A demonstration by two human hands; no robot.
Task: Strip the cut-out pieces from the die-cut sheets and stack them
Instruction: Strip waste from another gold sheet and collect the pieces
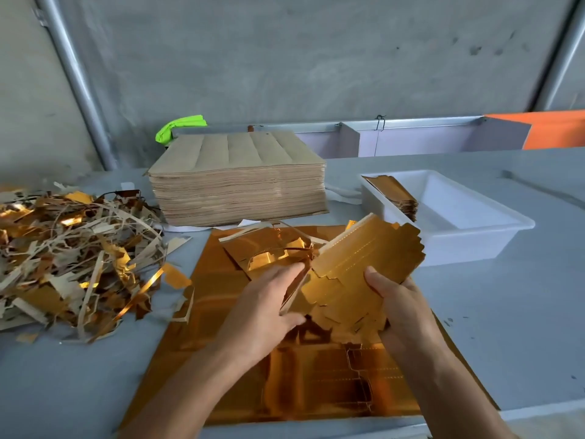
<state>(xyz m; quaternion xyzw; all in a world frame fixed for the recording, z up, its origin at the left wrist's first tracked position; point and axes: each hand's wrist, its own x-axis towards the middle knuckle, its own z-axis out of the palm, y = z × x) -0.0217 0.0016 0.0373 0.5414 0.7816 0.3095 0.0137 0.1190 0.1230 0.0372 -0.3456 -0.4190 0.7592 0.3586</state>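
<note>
Two hands at work over the gold die-cut sheet (pixel 221 299), which lies flat on the grey counter (pixel 506 312) directly in front of the person. Right hand (pixel 399 299) holds a bundle of gold cut-out pieces (pixel 364 267) lifted off the sheet and tilted up toward the right; grip clamped on the bundle's lower right edge, thumb on top, fingers underneath. Left hand (pixel 269 299) reaches in from the left; thumb and fingers appear to pinch the bundle's left edge or a waste strip hanging from it. Cannot tell which.

Step in hand, as judged: freeing the bundle from its waste skeleton, still part way through the sheet, since more die-cut outlines show in the near part of it.

Next move likely calls for pulling the remaining trim clear without tearing the tabs, squaring the bundle, then setting it in the white tray (pixel 493 236) at right, where a small stack of finished pieces (pixel 395 194) leans at the left end.

Both forearms enter from the bottom edge, converging over the sheet.

Scrap heap (pixel 72 248) lies on the counter at left. Tall pile of unprocessed sheets (pixel 237 185), brown side up, sits behind the work area.
</note>
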